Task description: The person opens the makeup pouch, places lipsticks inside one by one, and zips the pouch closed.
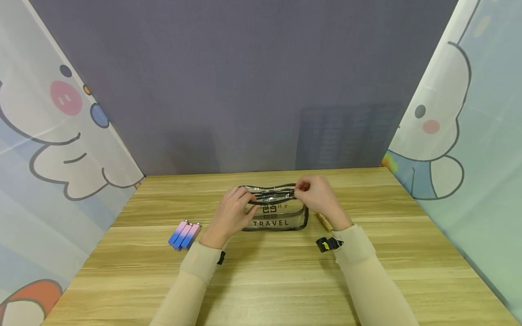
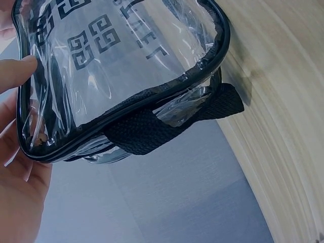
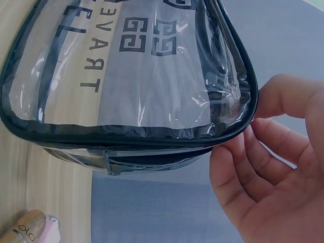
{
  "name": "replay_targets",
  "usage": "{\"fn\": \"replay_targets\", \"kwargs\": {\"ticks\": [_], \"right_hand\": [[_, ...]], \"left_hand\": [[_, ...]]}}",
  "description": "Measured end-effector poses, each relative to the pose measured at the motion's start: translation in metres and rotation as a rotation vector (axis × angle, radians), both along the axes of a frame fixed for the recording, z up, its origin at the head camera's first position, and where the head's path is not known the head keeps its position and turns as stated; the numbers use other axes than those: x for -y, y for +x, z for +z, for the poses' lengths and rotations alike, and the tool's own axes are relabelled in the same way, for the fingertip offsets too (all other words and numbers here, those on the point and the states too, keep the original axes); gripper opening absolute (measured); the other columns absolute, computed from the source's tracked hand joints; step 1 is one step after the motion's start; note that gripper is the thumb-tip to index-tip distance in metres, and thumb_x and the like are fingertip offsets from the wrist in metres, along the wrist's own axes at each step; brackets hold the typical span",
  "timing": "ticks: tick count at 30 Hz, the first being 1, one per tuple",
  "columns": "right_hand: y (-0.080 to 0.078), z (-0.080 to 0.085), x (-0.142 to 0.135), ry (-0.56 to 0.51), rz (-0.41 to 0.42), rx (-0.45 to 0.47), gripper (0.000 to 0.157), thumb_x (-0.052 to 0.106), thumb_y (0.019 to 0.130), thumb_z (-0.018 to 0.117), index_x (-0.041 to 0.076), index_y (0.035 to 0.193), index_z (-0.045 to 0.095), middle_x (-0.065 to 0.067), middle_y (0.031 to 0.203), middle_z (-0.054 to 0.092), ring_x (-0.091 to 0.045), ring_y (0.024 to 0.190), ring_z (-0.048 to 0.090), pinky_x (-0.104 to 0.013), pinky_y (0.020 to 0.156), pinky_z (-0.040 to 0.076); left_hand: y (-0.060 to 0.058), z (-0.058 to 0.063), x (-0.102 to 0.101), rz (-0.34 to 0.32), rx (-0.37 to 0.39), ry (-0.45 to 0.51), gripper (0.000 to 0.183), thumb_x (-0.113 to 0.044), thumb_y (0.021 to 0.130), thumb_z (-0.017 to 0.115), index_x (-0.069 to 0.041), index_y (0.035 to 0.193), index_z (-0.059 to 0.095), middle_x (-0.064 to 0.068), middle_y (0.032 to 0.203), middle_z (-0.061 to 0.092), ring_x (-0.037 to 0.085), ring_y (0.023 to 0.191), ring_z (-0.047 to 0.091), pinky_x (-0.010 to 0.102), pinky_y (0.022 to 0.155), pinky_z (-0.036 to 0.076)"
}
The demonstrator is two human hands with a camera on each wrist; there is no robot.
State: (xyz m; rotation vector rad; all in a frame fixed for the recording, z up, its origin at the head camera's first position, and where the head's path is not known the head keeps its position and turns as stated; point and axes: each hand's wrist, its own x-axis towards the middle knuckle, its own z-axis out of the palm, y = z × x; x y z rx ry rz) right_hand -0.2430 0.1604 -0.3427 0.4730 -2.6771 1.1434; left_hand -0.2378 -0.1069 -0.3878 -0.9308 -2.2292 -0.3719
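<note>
A clear plastic travel pouch [image 1: 281, 215] with black trim and "TRAVEL" lettering stands on the table between both hands. My left hand [image 1: 232, 212] pinches its upper left edge; in the left wrist view, the thumb [image 2: 20, 73] lies on the near side and the fingers behind. At the upper right corner, my right hand [image 1: 320, 195] pinches the black-trimmed edge between thumb and fingertips. A black zipper [image 3: 162, 158] shows along the pouch's side in the right wrist view; whether it is undone I cannot tell. A black fabric strap [image 2: 139, 131] sits on the other end.
Three pink-to-blue tubes [image 1: 185, 234] lie side by side left of the left hand. Beside the right wrist lies a gold tube [image 1: 325, 222], with something pink near it in the right wrist view. A grey panel [image 1: 253, 90] rises behind the wooden table [image 1: 269, 280].
</note>
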Motion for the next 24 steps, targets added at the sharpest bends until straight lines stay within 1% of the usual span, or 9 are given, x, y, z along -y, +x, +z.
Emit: {"fn": "replay_targets", "kwargs": {"ticks": [11,18,24], "right_hand": [[0.0,-0.0023,-0.0028,-0.009,0.004,0.004,0.014,0.008,0.088,0.063,0.005,0.092,0.075,-0.003,0.08,0.069,-0.018,0.068,0.059,-0.037,0.066,0.049],[0.0017,-0.0044,-0.0065,-0.044,-0.009,0.014,0.012,0.008,0.09,0.063,0.005,0.094,0.075,-0.004,0.082,0.069,-0.019,0.071,0.06,-0.038,0.067,0.05],[0.0014,-0.007,-0.0101,-0.061,-0.013,-0.004,0.013,0.009,0.091,0.064,0.005,0.095,0.076,-0.004,0.082,0.069,-0.019,0.072,0.061,-0.039,0.069,0.05]], "left_hand": [[-0.0016,-0.0006,-0.0004,-0.008,0.0,0.003,0.019,-0.014,0.081,0.087,-0.007,0.089,0.072,0.004,0.094,0.067,0.023,0.088,0.06,0.037,0.083,0.051],[-0.0012,0.0004,-0.0004,-0.011,-0.007,0.001,0.019,-0.014,0.081,0.087,-0.007,0.089,0.071,0.005,0.093,0.067,0.023,0.087,0.06,0.038,0.083,0.051],[-0.001,0.001,-0.0008,-0.007,-0.008,0.001,0.019,-0.014,0.08,0.087,-0.007,0.089,0.072,0.004,0.093,0.067,0.023,0.087,0.06,0.038,0.082,0.051]]}}
